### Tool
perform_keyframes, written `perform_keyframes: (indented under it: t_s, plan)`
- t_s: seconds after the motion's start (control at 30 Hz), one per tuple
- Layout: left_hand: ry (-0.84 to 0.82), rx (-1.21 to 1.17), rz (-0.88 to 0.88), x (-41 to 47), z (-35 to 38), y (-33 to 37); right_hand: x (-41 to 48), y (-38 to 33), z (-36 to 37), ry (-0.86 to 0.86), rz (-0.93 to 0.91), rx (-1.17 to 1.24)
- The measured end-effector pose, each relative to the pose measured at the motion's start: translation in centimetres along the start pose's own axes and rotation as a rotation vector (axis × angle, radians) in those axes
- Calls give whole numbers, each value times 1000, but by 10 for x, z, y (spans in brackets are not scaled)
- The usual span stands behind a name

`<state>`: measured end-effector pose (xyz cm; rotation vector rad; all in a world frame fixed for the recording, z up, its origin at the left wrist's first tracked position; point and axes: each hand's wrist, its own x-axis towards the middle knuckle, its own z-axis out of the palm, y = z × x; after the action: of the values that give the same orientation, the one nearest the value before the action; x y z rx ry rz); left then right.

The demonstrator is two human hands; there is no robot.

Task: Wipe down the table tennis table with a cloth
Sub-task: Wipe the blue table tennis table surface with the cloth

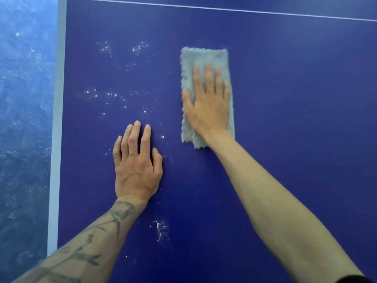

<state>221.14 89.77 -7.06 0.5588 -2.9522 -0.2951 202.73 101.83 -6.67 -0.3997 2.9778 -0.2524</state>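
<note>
The dark blue table tennis table (285, 99) fills most of the head view. A folded light grey cloth (204, 56) lies flat on it, right of centre. My right hand (208, 105) presses flat on the cloth with straight fingers, slightly blurred. My left hand (136, 162) rests flat on the bare table surface to the left of the cloth, fingers straight. White dust specks (110, 97) are scattered over the table left of the cloth and beyond my left hand. A further white smear (161, 227) sits near my left forearm.
The table's white edge band (58, 119) runs down the left side, with a mottled blue floor (24, 119) beyond it. A thin white line (224, 10) crosses the table at the top of the view.
</note>
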Motion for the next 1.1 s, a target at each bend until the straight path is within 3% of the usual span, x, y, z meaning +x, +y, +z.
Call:
perform_keyframes:
  t_s: [0.07,0.13,0.3,0.43,0.63,0.77,0.9,1.1]
  plan:
    - [-1,-4,-2,0,-1,1,-31,-2,3,-16,-204,-45]
    - [0,-8,-4,1,-1,1,-54,18,1,-32,-274,-57]
    - [-2,-6,-2,0,1,-1,3,55,-15,-31,82,-21]
    - [5,-5,-2,0,2,-2,65,20,-15,2,179,24]
    - [3,-4,-2,1,2,-1,-3,-2,-4,-44,-273,-60]
    - [-3,-3,2,0,2,-3,13,27,-8,-37,-59,-44]
    - [0,4,3,-1,4,-3,61,3,-8,-4,108,22]
    - [3,-8,1,0,-1,-1,-27,-6,4,-23,-267,-41]
